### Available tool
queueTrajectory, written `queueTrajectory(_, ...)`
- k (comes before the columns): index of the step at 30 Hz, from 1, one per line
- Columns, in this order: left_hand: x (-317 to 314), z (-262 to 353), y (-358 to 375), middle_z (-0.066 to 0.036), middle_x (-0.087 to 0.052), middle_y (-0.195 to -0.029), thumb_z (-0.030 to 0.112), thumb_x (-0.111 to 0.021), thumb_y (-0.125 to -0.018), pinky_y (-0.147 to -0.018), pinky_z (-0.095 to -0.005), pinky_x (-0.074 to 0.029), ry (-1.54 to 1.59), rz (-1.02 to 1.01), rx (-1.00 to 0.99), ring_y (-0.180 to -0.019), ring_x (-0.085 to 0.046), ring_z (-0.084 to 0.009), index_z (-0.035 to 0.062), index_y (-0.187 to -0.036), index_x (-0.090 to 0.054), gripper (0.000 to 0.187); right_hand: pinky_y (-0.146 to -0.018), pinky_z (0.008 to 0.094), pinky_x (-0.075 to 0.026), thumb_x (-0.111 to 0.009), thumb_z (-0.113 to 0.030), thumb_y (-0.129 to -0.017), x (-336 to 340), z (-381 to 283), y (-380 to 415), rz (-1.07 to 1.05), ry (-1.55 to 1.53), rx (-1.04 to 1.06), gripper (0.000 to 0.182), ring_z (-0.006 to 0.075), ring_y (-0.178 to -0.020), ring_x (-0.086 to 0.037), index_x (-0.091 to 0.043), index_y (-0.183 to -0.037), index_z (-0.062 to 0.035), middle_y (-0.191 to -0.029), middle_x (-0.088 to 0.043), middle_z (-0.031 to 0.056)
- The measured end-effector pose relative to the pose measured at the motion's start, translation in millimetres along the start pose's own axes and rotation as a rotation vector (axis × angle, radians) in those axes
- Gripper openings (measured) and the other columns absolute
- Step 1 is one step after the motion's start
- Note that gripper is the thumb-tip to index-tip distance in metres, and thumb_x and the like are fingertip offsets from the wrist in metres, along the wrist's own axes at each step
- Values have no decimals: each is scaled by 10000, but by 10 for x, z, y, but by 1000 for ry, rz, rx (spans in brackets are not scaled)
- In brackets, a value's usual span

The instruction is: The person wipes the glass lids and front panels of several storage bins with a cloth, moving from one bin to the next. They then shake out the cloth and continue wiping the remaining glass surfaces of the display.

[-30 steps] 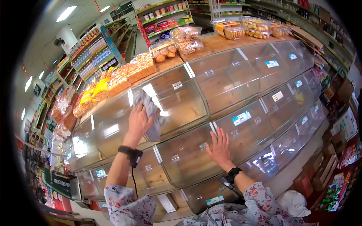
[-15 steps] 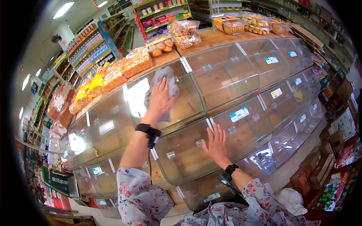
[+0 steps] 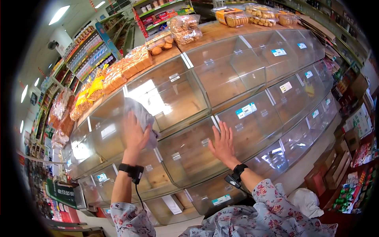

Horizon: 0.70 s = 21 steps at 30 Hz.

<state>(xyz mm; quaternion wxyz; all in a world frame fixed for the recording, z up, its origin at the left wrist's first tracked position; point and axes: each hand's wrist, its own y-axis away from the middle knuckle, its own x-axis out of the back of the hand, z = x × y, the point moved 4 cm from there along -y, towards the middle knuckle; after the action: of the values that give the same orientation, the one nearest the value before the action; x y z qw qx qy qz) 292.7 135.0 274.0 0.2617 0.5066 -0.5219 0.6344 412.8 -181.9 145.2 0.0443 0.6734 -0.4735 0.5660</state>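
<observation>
Head camera: a person is bending over transparent display bins (image 3: 252, 71), which are standing in sloping rows, and I am counting the clock from the middle of the view. At nine o'clock, the left hand (image 3: 135, 133) is lying over a grey cloth (image 3: 143, 114). The cloth is resting on the lids of the upper row, near the border of two bins, and it is showing above the fingers and to their right. The fingers of this hand are blurring, so I cannot tell if they are staying together or apart; the thumb is pointing away from them.

At four o'clock, the right hand (image 3: 222, 145) is holding nothing and is reaching flat over a lid of the middle row, its fingers spreading slightly apart. I cannot tell if the palm is touching the lid. A blue-and-white price label (image 3: 246, 110) is sitting near these fingertips, toward two o'clock from them. Both wrists are wearing black bands (image 3: 239, 170), and floral sleeves (image 3: 133, 222) are covering the arms.

Between ten and eleven o'clock, packaged bread loaves (image 3: 136, 63) are lying along the wooden top (image 3: 215, 36). At one o'clock, plastic boxes of cookies (image 3: 232, 17) are standing there. At four o'clock, farther out, a white bag (image 3: 306, 202) is lying near cardboard boxes (image 3: 321, 172).
</observation>
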Motion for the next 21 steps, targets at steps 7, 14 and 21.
queueTrajectory(7, 60, 1164, -380, -299, -338, -1516, 381, -587, -903, -1195, -491, -196, 165, -96, -361, -1438, -287, -416, -83, -1376, -455, 675, -1169, 562, -201, -638, -302, -868, -39, 21, -10, -17, -18, -19, 641, 396, -1447, -251, -446, -1398, 2, -1527, -305, 257)
queueTrajectory(14, -411, 1812, -1583, -267, -288, -1557, 452, -492, -940, -1213, -461, -146, 196, 43, -189, -1466, -242, -382, -86, -1475, -313, 779, -1171, 549, -203, -663, -336, -861, -60, 56, -11, -37, -27, -22, 668, 384, -1444, -262, -444, -1410, -24, -1529, -305, 254)
queueTrajectory(21, -420, 1561, -2132, -209, -191, -1619, 491, -422, -953, -1223, -450, -105, 175, -98, 23, -1508, -158, -331, -27, -1543, -201, 815, -1169, 542, -216, -619, -357, -889, -35, 58, -28, -22, 5, -12, 631, 389, -1439, -280, -465, -1399, -19, -1513, -338, 263)
